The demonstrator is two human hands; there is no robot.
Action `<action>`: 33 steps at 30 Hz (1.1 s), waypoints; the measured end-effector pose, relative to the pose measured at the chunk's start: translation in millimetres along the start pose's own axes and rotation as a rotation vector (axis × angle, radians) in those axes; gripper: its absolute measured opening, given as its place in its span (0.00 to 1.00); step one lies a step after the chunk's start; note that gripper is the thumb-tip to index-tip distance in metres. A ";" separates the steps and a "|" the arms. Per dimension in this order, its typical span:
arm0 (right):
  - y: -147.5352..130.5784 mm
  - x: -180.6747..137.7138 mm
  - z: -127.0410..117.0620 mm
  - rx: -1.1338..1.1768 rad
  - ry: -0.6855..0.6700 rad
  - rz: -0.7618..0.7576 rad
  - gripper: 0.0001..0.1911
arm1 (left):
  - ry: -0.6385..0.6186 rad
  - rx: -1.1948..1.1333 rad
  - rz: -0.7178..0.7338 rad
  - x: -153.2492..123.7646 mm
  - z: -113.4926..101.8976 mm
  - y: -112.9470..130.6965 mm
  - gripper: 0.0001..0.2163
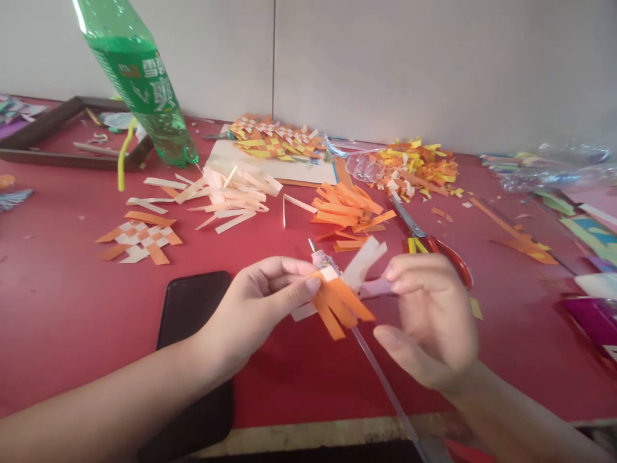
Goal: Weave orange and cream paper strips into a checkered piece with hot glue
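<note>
My left hand [270, 296] pinches a small weave of orange and white paper strips [340, 302] between thumb and fingers. Several orange ends fan out from it toward the lower right, and a white end sticks up. My right hand [429, 315] is just to the right of the weave, its thumb apart from the loosely curled fingers. Its fingertips are at the end of a pale strip [376, 287]; whether they touch it I cannot tell. Behind the weave lies a pen-like thing with a metal tip [313, 246], partly hidden.
A finished-looking orange and white weave [142, 239] lies left, near a black phone [193, 308]. Loose white strips [236, 193], orange strips [349, 209] and red-handled scissors [448, 254] lie beyond my hands. A green bottle [144, 83] stands by a dark frame [29, 156].
</note>
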State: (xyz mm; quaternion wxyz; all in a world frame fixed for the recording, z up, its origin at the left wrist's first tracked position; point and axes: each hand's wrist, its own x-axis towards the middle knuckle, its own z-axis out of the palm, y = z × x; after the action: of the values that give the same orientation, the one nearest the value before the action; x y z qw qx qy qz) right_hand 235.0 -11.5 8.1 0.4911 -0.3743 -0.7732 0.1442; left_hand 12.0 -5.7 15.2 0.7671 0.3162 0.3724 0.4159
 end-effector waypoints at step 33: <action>-12.8 7.6 0.5 0.219 -0.188 0.358 0.04 | -0.073 0.223 0.029 -1.9 -0.4 2.9 0.08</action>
State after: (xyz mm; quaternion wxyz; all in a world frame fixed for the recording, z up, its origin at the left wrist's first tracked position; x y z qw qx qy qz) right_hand 227.1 -14.7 20.4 0.4214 -0.4348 -0.7166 0.3463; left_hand 9.8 -5.9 17.9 0.7340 0.4198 0.3837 0.3711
